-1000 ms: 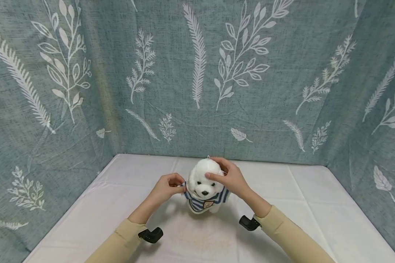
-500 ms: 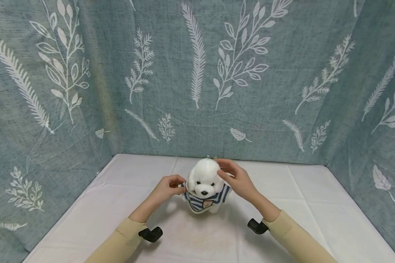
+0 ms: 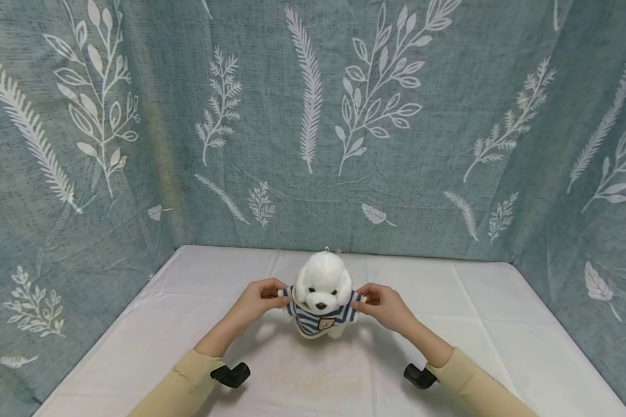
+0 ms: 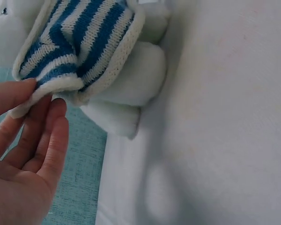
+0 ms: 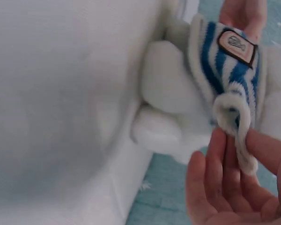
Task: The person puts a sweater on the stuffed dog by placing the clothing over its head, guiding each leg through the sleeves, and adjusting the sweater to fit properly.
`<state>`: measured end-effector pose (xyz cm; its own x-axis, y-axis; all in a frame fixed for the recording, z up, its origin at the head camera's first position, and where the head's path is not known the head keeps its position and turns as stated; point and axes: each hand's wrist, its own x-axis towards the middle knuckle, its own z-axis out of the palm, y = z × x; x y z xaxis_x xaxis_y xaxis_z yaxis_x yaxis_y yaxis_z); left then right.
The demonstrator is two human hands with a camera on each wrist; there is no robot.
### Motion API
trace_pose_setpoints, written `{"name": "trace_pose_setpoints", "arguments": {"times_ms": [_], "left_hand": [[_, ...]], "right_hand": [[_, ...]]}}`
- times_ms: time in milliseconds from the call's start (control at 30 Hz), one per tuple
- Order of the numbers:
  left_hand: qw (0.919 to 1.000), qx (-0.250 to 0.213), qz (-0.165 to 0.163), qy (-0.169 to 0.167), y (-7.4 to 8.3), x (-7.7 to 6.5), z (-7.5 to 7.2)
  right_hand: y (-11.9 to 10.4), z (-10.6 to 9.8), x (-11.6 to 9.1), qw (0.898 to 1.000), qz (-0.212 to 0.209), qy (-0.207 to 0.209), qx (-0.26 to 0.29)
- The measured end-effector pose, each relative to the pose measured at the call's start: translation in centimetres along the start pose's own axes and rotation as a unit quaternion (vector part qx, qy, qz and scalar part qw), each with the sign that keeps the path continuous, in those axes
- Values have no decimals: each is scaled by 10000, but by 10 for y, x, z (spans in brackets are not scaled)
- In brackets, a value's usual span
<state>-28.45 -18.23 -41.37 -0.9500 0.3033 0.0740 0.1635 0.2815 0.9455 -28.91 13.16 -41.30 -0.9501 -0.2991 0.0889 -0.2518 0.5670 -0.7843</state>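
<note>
A white plush dog (image 3: 324, 281) faces me on the table, wearing a blue-and-white striped knitted sweater (image 3: 309, 322) with a small patch on its chest. My left hand (image 3: 259, 298) pinches the sweater's sleeve edge at the dog's left side in the head view; the left wrist view shows thumb and fingers on the cream trim. On the other side my right hand (image 3: 383, 304) pinches the opposite sleeve. In the right wrist view that sleeve (image 5: 234, 110) gapes as a ring, its trim between thumb and fingers. The plush legs (image 4: 138, 75) hang below the sweater.
A white cloth-covered table (image 3: 313, 382) lies under the dog, with faint stains in front of it. Grey-green curtains (image 3: 271, 116) with white leaf prints close off the back and both sides. Black wrist cameras (image 3: 231, 375) sit at both cuffs.
My right hand has left the dog's head, moved down along its side, and now pinches the sleeve there. My left hand has kept its pinch on the other sleeve.
</note>
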Motion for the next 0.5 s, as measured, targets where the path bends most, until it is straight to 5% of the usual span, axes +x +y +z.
{"name": "trace_pose_setpoints", "arguments": {"times_ms": [233,500], "left_hand": [[9990,-191,-172,358,4,3,-2],[9963,-119,-623,580,-10,14,3]], "right_hand": [[-4,-9,5,9969,349,568,411],[6,6,15,9886,1187,175,914]]}}
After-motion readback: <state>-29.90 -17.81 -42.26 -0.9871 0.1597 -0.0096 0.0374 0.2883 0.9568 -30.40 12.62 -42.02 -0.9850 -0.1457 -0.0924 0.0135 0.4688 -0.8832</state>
